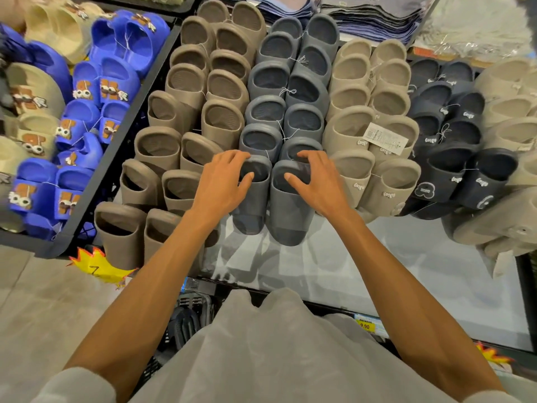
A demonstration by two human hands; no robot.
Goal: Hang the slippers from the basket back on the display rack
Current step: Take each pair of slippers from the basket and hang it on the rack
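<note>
Left hand (223,178) gripping left grey slipper (252,205) by its opening, right hand (315,181) gripping right grey slipper (290,216) likewise, pair at bottom of rack (290,266) column, basket (189,318) below

Left hand (223,175) and right hand (315,178) each lay on 1 slate-grey slipper of the lowest pair (273,199) in the grey column, fingers curled over the strap openings. Brown slippers (186,117) hung just to the left, beige slippers (366,117) to the right. Below, a dark basket (189,318) sat partly hidden by the person's pale shirt (276,344).
</note>
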